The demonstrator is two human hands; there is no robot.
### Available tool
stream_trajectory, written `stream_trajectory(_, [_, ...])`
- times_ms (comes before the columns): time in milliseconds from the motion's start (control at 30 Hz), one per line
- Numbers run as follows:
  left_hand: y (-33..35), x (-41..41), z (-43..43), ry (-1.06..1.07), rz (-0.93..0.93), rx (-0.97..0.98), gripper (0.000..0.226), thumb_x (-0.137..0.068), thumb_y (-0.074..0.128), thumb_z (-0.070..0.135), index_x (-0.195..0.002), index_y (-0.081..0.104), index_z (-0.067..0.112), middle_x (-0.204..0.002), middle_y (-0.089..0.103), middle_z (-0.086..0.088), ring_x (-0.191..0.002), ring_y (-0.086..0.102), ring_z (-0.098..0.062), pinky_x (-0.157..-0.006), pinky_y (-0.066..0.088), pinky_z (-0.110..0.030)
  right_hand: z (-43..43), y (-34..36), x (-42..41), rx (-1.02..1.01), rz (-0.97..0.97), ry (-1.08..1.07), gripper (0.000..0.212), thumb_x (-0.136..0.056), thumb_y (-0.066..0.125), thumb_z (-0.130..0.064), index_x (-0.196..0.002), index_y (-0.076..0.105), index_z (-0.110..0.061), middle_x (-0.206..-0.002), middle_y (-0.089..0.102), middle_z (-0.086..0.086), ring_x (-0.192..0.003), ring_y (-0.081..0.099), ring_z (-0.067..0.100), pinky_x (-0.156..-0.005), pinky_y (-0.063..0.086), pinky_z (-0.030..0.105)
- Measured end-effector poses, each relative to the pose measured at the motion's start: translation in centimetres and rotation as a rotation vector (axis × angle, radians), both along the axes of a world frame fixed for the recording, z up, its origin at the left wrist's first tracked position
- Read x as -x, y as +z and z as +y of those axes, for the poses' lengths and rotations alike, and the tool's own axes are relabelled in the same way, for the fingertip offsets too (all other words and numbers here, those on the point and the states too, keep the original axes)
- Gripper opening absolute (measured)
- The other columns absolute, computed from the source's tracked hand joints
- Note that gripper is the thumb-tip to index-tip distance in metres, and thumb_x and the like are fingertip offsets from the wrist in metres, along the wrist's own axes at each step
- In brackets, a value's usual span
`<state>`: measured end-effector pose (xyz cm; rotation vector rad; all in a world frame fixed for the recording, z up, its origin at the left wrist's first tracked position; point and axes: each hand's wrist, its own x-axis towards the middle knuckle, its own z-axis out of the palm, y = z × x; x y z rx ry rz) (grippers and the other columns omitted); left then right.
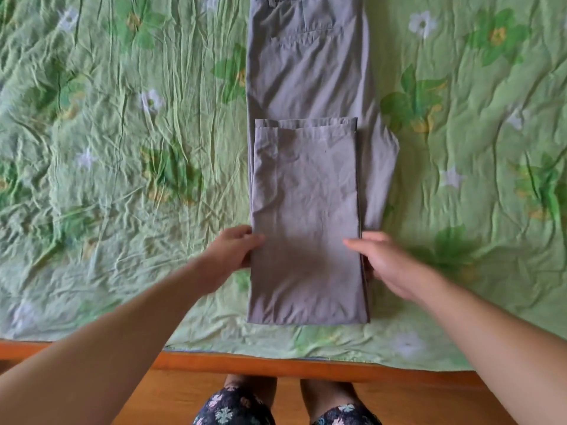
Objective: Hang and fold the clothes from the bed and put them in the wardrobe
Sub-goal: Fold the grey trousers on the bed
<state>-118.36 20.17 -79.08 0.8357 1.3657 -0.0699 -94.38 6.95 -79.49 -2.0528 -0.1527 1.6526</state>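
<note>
The left hand (pixel 233 250) is pinching the left edge of the folded grey trousers (pixel 306 194), with its thumb lying on top of the cloth and its fingers curling in at the edge. The right hand (pixel 386 265) is gripping the opposite edge the same way: the thumb is stretching across the top layer while the fingers are slipping out of sight beneath the fabric. Both forearms are reaching in from the near side of the bed.

The trousers are lying flat in the middle of the bed, running straight away from the person. The leg ends are folded back over the thighs, so the hems are resting about halfway up, and the waistband with its back pocket is lying at the far end. A bulge of the lower layer is sticking out to the right of the fold.

Under them a crumpled green bedspread (pixel 122 148) printed with white flowers and leaves is covering the whole mattress. At the near edge an orange wooden bed frame (pixel 276 366) is showing, with a wooden floor (pixel 153 400) below it and the person's knees in dark flowered shorts (pixel 233 406) pressing close to it.
</note>
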Motion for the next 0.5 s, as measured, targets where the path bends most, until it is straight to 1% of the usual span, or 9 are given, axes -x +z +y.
stream_trajectory(33, [-0.1, -0.9, 1.4, 0.02, -0.012, -0.059, 0.014, -0.1, 0.057, 0.009, -0.105, 0.068, 0.001, -0.102, 0.07, -0.022, -0.09, 0.068, -0.03, -0.085, 0.058, -0.04, 1.5, 0.0, -0.6, -0.046, -0.039, -0.021, 0.048, -0.087, 0.073, -0.029, -0.122, 0.061, 0.001, -0.122, 0.069, 0.018, -0.113, 0.066, 0.03, -0.086, 0.041, 0.031])
stream_trajectory(67, [-0.2, -1.9, 2.8, 0.036, -0.018, -0.117, 0.013, -0.099, 0.058, 0.011, -0.103, 0.068, 0.003, -0.098, 0.069, -0.019, -0.085, 0.067, -0.027, -0.084, 0.058, -0.04, 3.2, 0.1, -1.2, -0.095, -0.069, -0.024, 0.055, -0.084, 0.075, -0.032, -0.12, 0.058, 0.006, -0.122, 0.066, 0.026, -0.111, 0.065, 0.035, -0.084, 0.04, 0.034])
stream_trajectory(100, [-0.3, -3.0, 4.1, 0.05, -0.015, -0.174, 0.013, -0.099, 0.061, 0.013, -0.103, 0.068, 0.003, -0.095, 0.069, -0.016, -0.082, 0.065, -0.024, -0.082, 0.056, -0.04, 5.0, -0.1, -1.8, -0.135, -0.094, -0.014, 0.05, -0.083, 0.074, -0.032, -0.112, 0.059, 0.006, -0.117, 0.066, 0.028, -0.107, 0.066, 0.036, -0.082, 0.042, 0.037])
stream_trajectory(167, [-0.6, -5.0, 6.2, 0.081, 0.007, -0.27, 0.014, -0.097, 0.065, 0.019, -0.1, 0.069, 0.006, -0.092, 0.071, -0.012, -0.08, 0.065, -0.022, -0.079, 0.054, -0.037, 8.2, -0.7, -2.6, -0.181, -0.162, -0.012, 0.028, -0.087, 0.071, -0.026, -0.097, 0.063, -0.001, -0.107, 0.071, 0.021, -0.104, 0.068, 0.036, -0.085, 0.052, 0.043])
stream_trajectory(200, [-0.7, -5.9, 6.9, 0.099, 0.01, -0.307, 0.011, -0.096, 0.066, 0.02, -0.096, 0.07, 0.01, -0.09, 0.073, -0.008, -0.081, 0.068, -0.02, -0.076, 0.056, -0.033, 9.6, -0.8, -2.8, -0.185, -0.223, -0.014, 0.02, -0.089, 0.07, -0.023, -0.094, 0.064, -0.004, -0.104, 0.073, 0.017, -0.1, 0.069, 0.033, -0.086, 0.054, 0.044])
stream_trajectory(300, [-0.5, -8.1, 9.0, 0.147, 0.02, -0.43, 0.007, -0.094, 0.067, 0.013, -0.089, 0.07, 0.016, -0.087, 0.076, -0.002, -0.08, 0.073, -0.018, -0.068, 0.06, -0.03, 12.7, -0.9, -3.2, -0.199, -0.357, 0.009, 0.013, -0.088, 0.069, -0.015, -0.093, 0.068, -0.003, -0.093, 0.075, 0.011, -0.082, 0.07, 0.024, -0.07, 0.055, 0.035])
stream_trajectory(400, [0.7, -9.5, 12.6, 0.182, -0.006, -0.553, 0.012, -0.092, 0.069, 0.012, -0.083, 0.07, 0.019, -0.079, 0.076, 0.005, -0.073, 0.072, -0.011, -0.066, 0.061, -0.029, 15.9, 0.3, -4.1, -0.313, -0.422, 0.029, 0.012, -0.086, 0.069, -0.018, -0.088, 0.068, -0.007, -0.08, 0.072, 0.0, -0.068, 0.063, 0.013, -0.058, 0.046, 0.026])
stream_trajectory(467, [1.7, -10.4, 16.0, 0.217, -0.038, -0.607, 0.011, -0.092, 0.07, 0.013, -0.083, 0.07, 0.02, -0.077, 0.075, 0.007, -0.074, 0.072, -0.011, -0.069, 0.061, -0.031, 18.8, 1.0, -5.8, -0.382, -0.492, -0.001, 0.014, -0.085, 0.069, -0.022, -0.083, 0.065, -0.009, -0.076, 0.068, 0.0, -0.064, 0.057, 0.013, -0.057, 0.04, 0.028])
stream_trajectory(500, [1.9, -10.8, 17.6, 0.219, -0.047, -0.613, 0.009, -0.092, 0.07, 0.013, -0.087, 0.07, 0.021, -0.082, 0.076, 0.005, -0.078, 0.072, -0.013, -0.073, 0.062, -0.034, 20.3, 1.1, -6.8, -0.4, -0.513, -0.018, 0.016, -0.085, 0.068, -0.023, -0.08, 0.061, -0.01, -0.074, 0.064, 0.0, -0.063, 0.054, 0.013, -0.058, 0.037, 0.029])
